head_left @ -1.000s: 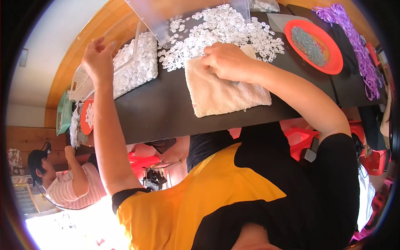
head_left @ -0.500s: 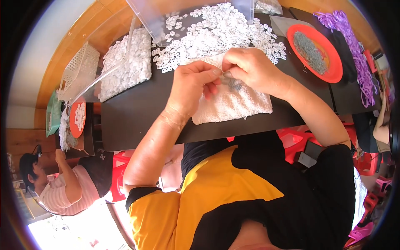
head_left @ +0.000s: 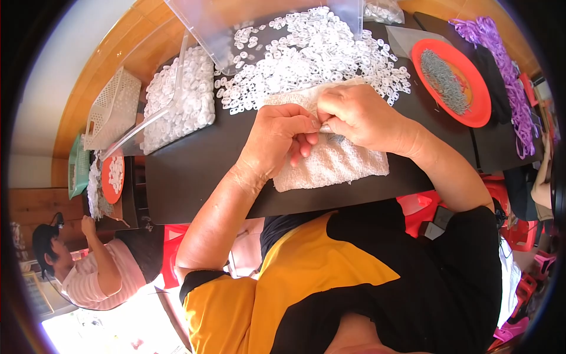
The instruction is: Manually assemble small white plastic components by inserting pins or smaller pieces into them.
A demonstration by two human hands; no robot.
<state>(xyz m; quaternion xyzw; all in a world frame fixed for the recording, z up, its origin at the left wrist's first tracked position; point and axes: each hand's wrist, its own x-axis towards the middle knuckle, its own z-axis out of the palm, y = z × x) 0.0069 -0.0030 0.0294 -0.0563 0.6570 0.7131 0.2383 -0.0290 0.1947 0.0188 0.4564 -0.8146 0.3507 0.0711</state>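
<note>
My left hand (head_left: 282,133) and my right hand (head_left: 368,121) meet over a folded whitish towel (head_left: 336,165) on the dark table. Thumb and fingers of both are pinched together, tip to tip. A small white piece (head_left: 324,127) shows between the fingertips; its shape is mostly covered by them. Some small grey bits lie on the towel just under my right hand, partly hidden. Beyond the towel spreads a heap of small white plastic pieces with holes (head_left: 318,59).
A red plate (head_left: 480,88) of small grey metal pins (head_left: 443,79) stands right, beside purple straps (head_left: 501,71). A clear bin (head_left: 203,29) stands at the back. Left are a bag of white pieces (head_left: 183,100), a white basket (head_left: 112,112) and a seated person (head_left: 100,265).
The whole view has shifted slightly, so the table sits a little lower. My hands stay together over the towel, with the right one's fingers turned more downward.
</note>
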